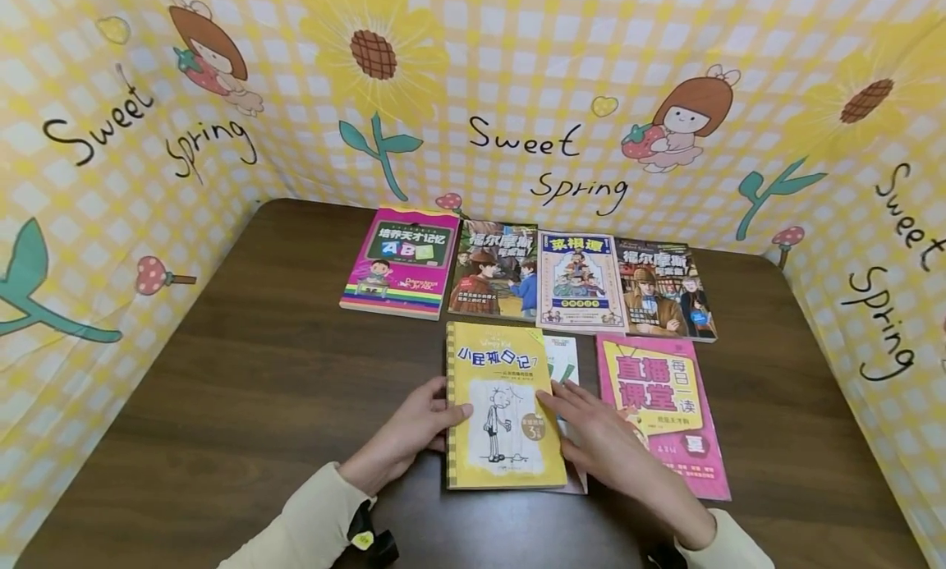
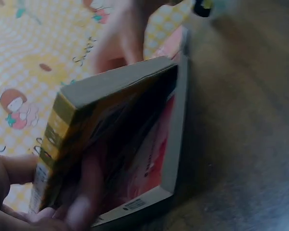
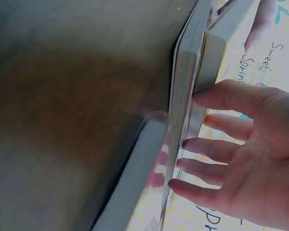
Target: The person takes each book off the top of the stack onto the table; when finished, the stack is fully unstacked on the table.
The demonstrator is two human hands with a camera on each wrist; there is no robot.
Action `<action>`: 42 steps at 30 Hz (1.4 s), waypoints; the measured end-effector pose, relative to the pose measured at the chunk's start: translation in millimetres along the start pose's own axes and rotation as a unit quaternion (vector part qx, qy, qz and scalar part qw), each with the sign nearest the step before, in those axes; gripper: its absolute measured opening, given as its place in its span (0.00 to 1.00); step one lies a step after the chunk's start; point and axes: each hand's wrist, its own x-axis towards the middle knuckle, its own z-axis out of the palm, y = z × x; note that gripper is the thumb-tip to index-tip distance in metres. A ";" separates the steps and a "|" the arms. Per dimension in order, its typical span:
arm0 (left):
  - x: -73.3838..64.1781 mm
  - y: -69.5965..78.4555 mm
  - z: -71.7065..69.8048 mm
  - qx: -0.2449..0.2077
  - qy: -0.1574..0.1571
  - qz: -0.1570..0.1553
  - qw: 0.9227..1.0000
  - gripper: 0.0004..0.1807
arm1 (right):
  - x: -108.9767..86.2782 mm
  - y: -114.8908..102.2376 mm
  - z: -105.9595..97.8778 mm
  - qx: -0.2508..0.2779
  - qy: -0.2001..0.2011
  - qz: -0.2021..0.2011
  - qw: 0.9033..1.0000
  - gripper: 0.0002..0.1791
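Note:
A yellow book (image 1: 466, 462) with a cartoon figure on its cover lies over a pale book (image 1: 563, 351), which shows only along its right side. My left hand (image 1: 406, 429) grips the yellow book by its spine, thumb on the cover. In the left wrist view its fingers (image 2: 89, 192) reach underneath, and the spine side is tilted up from the book below. My right hand (image 1: 606, 429) rests at the opposite edge. The right wrist view shows its fingers (image 3: 207, 149) spread and fairly straight, tips against the edges of the books.
A pink book (image 1: 702, 462) lies to the right, partly behind my right forearm. Along the back of the dark table (image 1: 222, 388) are a magenta book (image 1: 355, 294), two detective-style books (image 1: 473, 302) (image 1: 665, 327) and a blue-bordered book (image 1: 580, 318). Patterned yellow cloth (image 1: 517, 60) walls the sides and back.

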 end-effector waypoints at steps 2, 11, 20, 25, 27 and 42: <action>-3.9 0.1 0.0 0.008 -0.017 -0.004 1.000 0.25 | 0.7 -0.6 0.5 -0.004 -0.002 0.005 1.000 0.33; -36.7 19.0 -38.0 0.087 0.022 0.002 0.996 0.25 | 1.6 -2.7 0.0 0.027 -0.047 0.060 0.997 0.29; -54.1 28.5 -90.2 0.158 0.054 -0.017 0.986 0.26 | 0.8 -0.7 0.4 0.022 -0.046 0.052 0.997 0.29; -54.4 23.5 -108.5 0.209 0.076 -0.013 0.975 0.25 | 1.4 -1.5 -0.6 0.024 -0.055 0.056 0.997 0.28; -52.9 20.6 -112.6 0.215 0.080 -0.015 0.973 0.25 | 1.3 -1.8 -1.6 0.023 -0.058 0.057 0.996 0.28; -52.4 8.6 -90.7 0.435 0.134 0.059 0.889 0.32 | -0.7 -0.7 -1.1 0.039 -0.051 0.044 0.997 0.29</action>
